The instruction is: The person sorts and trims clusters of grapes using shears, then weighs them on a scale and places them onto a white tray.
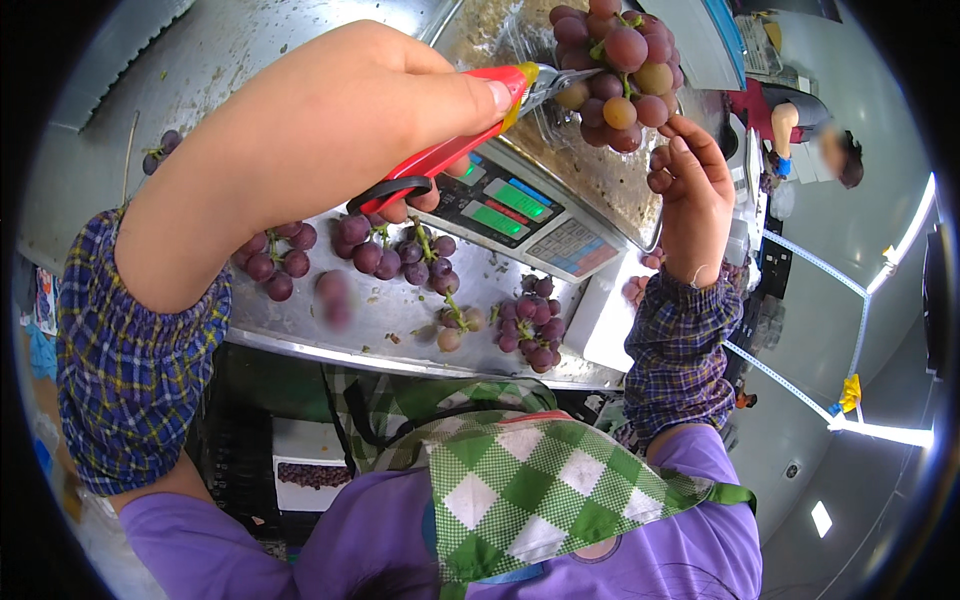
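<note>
My left hand grips red-handled snips, whose metal blades reach the left side of a bunch of reddish-purple grapes. A few of its berries are yellowish. The bunch is over the steel pan of a digital scale with lit green displays. My right hand is at the bunch's lower right, its fingers curled and apart, with fingertips close to or touching the berries. Nothing shows clearly held in it.
More grape bunches and loose berries lie on the metal table near my apron. A small bunch lies far left. A white box stands right of the scale. Another person is at the far right.
</note>
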`<state>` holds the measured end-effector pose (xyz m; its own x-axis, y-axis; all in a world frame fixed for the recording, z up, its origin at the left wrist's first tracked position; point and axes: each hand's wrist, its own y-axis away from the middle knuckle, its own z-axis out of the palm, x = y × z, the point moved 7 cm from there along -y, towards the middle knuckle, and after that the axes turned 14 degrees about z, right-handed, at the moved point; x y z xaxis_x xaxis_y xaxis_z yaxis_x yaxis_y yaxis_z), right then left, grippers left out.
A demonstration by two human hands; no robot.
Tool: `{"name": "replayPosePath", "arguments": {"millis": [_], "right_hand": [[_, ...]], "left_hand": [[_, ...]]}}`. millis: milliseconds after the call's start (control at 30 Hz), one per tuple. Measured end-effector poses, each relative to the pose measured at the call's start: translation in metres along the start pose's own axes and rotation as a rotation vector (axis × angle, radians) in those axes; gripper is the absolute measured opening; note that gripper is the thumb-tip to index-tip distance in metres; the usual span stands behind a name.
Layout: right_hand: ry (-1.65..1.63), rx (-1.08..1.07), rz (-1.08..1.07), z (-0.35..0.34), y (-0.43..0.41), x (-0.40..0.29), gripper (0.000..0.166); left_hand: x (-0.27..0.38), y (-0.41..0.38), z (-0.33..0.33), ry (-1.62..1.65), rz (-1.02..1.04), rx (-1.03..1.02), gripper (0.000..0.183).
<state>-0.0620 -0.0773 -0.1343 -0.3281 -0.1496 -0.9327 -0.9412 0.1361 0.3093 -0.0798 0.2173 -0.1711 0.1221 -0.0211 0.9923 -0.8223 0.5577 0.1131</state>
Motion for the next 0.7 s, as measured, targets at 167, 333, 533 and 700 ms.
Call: {"name": "replayPosePath", "arguments": {"millis": [167,333,533,700], "right_hand": [[-0.042,-0.030,0.019,0.007,-0.002,0.001,0.026],[-0.061,-0.021,0.033,0.011,-0.003,0.002,0.030],[-0.014,0.017,0.001,0.013,-0.004,0.002,0.034],[0.024,0.014,-0.022,0.017,-0.004,-0.002,0.035]], "left_hand": [[-0.006,-0.004,0.002,0.036,0.028,-0.025,0.043],[-0.016,-0.005,0.004,0.064,0.093,-0.060,0.042],[-0.020,-0.007,0.008,0.054,0.106,-0.051,0.040],[-0.013,-0.009,0.008,0.003,0.168,-0.052,0.038]]}}
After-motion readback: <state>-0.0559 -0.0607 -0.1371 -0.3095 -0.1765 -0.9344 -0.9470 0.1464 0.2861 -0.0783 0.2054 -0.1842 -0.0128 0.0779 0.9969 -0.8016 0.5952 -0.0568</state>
